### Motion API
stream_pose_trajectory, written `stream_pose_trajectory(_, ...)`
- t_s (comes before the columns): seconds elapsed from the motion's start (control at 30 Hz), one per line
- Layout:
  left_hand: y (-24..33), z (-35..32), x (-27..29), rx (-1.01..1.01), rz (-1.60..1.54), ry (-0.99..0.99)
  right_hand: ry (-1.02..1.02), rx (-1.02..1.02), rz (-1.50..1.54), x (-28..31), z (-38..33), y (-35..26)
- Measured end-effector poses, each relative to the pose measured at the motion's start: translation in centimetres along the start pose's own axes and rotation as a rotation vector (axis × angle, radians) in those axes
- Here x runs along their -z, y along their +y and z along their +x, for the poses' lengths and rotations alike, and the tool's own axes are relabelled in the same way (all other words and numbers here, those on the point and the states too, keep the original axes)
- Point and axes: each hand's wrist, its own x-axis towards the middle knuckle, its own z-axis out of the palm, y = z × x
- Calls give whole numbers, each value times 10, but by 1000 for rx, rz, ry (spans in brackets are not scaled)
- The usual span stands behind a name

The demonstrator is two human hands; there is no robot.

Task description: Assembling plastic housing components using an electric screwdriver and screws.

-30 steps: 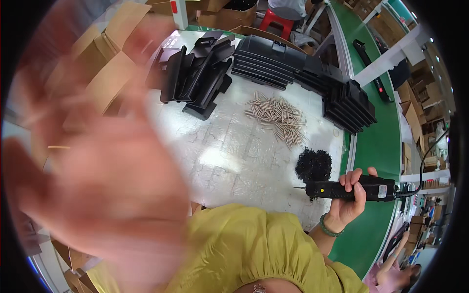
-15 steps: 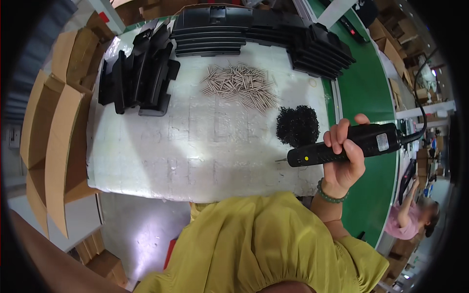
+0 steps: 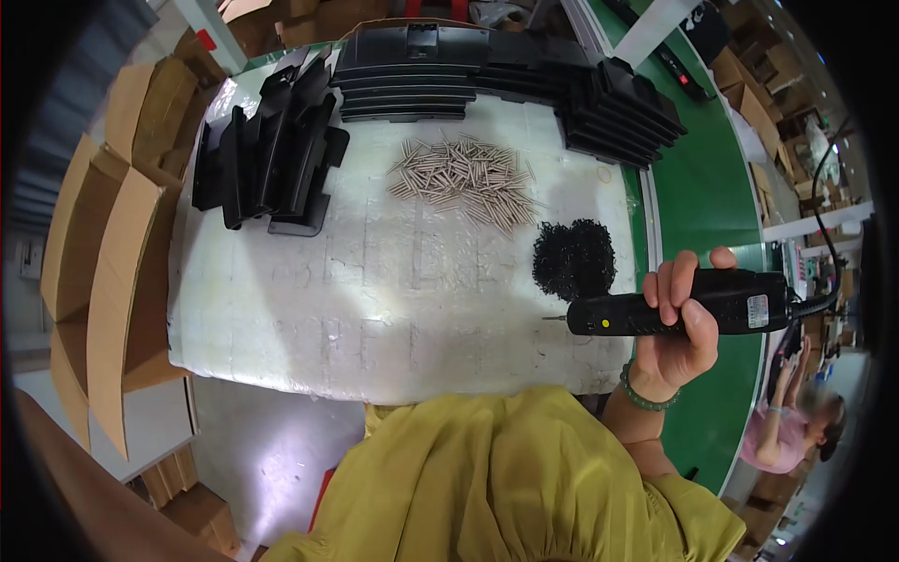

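Right hand: right hand (image 3: 676, 330) is wrapped around a black electric screwdriver (image 3: 681, 315), held level over the near right edge of the white table (image 3: 375, 318).
Left hand: out of view.
Beyond the tool: pile of black screws (image 3: 574, 259).
Farther: metal pins (image 3: 465, 178), black plastic parts (image 3: 270, 157).

I see bright overhead light, with soft glare on the white table (image 3: 375, 309) and a shiny patch on the floor (image 3: 272, 450). The centre is sharp. Fisheye bending curves the edges, dark corners ring the view, and the person (image 3: 796, 431) at far right is blurred.
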Motion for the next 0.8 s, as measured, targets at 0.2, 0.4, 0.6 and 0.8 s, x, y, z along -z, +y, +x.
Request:
stream_pose_trajectory(0.2, -3, 4, 8, 62, 284, -101, -1, 140, -24, 6, -7, 2)
stream_pose_trajectory(0.4, -17, 10, 23, 63, 579, -95, -5, 118, -59, 18, -16, 7)
stream_pose_trajectory(0.6, -188, -79, 80, 788, 1073, -531, 6, 94, -41, 22, -21, 3)
stream_pose_trajectory(0.8, -76, -77, 41, 415, 594, -432, 67, 95, -103, 38, -28, -2)
